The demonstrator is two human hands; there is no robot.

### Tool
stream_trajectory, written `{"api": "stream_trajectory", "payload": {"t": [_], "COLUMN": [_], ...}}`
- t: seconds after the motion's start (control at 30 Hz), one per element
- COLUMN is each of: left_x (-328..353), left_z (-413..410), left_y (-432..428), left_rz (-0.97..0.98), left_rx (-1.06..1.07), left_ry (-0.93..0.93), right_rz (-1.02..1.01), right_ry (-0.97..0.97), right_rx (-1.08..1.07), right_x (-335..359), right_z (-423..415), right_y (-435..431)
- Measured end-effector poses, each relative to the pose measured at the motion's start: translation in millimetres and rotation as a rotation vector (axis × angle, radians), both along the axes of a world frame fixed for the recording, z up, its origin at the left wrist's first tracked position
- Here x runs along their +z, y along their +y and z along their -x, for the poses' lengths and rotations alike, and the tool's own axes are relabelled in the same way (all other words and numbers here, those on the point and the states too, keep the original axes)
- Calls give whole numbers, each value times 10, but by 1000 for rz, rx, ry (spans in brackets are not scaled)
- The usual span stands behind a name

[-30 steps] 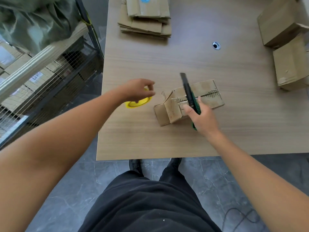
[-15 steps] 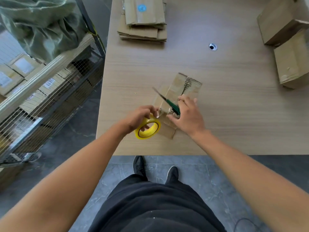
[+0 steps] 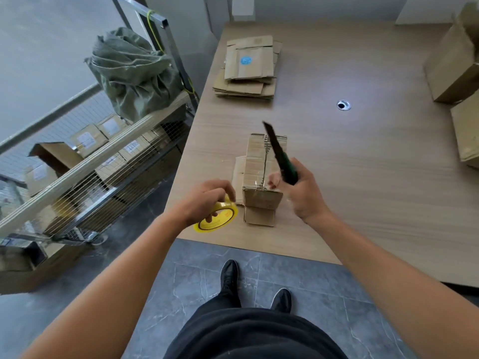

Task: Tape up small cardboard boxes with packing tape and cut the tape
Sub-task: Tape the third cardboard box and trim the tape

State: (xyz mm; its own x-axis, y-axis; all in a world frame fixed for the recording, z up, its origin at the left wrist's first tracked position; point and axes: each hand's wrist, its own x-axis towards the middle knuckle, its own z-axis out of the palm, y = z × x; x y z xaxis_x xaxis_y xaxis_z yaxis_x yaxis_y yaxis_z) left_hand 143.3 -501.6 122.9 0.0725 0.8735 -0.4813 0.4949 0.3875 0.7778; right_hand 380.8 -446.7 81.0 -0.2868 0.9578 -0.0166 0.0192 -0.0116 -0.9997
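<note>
A small cardboard box point(image 3: 259, 164) lies on the wooden table point(image 3: 363, 177) near its front left corner, its long side pointing away from me and its near end flaps loose. My left hand point(image 3: 204, 200) grips a yellow roll of packing tape point(image 3: 216, 221) just left of the box's near end. My right hand point(image 3: 300, 193) holds a green-handled utility knife point(image 3: 280, 154) at the box's right side, blade pointing up and away over the box top.
A stack of flattened cardboard boxes point(image 3: 248, 68) lies at the table's far left. Larger boxes point(image 3: 456, 60) stand at the right edge. A cable hole point(image 3: 343, 105) sits mid-table. A wire shelf cart point(image 3: 90, 164) with parcels and a green sack point(image 3: 132, 71) stands left.
The box has been turned so its long side points away from me. My left hand picked up the tape roll and brought it to the box's near end; the knife swung upward.
</note>
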Motion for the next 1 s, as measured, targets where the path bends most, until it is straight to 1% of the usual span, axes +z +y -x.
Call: {"api": "stream_trajectory", "payload": {"t": [0.03, 0.1, 0.13, 0.17, 0.2, 0.27, 0.4, 0.5, 0.57, 0.63, 0.67, 0.7, 0.73, 0.77, 0.8, 0.83, 0.9, 0.97, 1.0], "left_x": [100, 274, 343, 393, 425, 450, 461, 451, 439, 424, 422, 426, 433, 441, 447, 452, 455, 446, 414], "left_z": [-55, -201, -281, -357, -424, -522, -634, -688, -688, -644, -613, -577, -527, -453, -349, -218, 83, 338, 412], "left_y": [12, 53, 71, 92, 110, 151, 243, 342, 412, 486, 521, 553, 586, 634, 711, 822, 1111, 1449, 1616], "left_rz": [-40, -123, -158, -184, -202, -222, -281, -288, -251, -204, -169, -133, -115, -126, -142, -150, -118, -64, -48], "left_rx": [-28, -93, -132, -173, -211, -250, -306, -294, -288, -254, -195, -143, -132, -167, -223, -278, -334, -458, -527], "left_ry": [11, 23, 30, 37, 45, 88, 198, 194, 151, 95, 19, -100, -218, -279, -266, -199, 21, 273, 363], "right_rz": [115, 357, 464, 529, 543, 490, 393, 277, 205, 159, 154, 161, 171, 181, 195, 217, 252, 282, 307], "right_ry": [112, 255, 291, 307, 301, 237, 134, 27, -11, 4, 26, 50, 68, 82, 107, 146, 178, 128, 96], "right_rx": [-2, 45, 91, 138, 176, 188, 44, -10, -95, -159, -179, -194, -214, -251, -314, -394, -511, -507, -502], "right_x": [85, 244, 305, 352, 388, 463, 516, 527, 535, 557, 562, 567, 566, 569, 561, 547, 472, 337, 234], "right_z": [-10, -50, -74, -100, -122, -152, -209, -208, -215, -231, -236, -239, -244, -249, -267, -302, -373, -345, -295], "right_y": [-62, -167, -203, -229, -258, -312, -297, -211, -90, 42, 108, 173, 245, 326, 425, 530, 730, 878, 935]}}
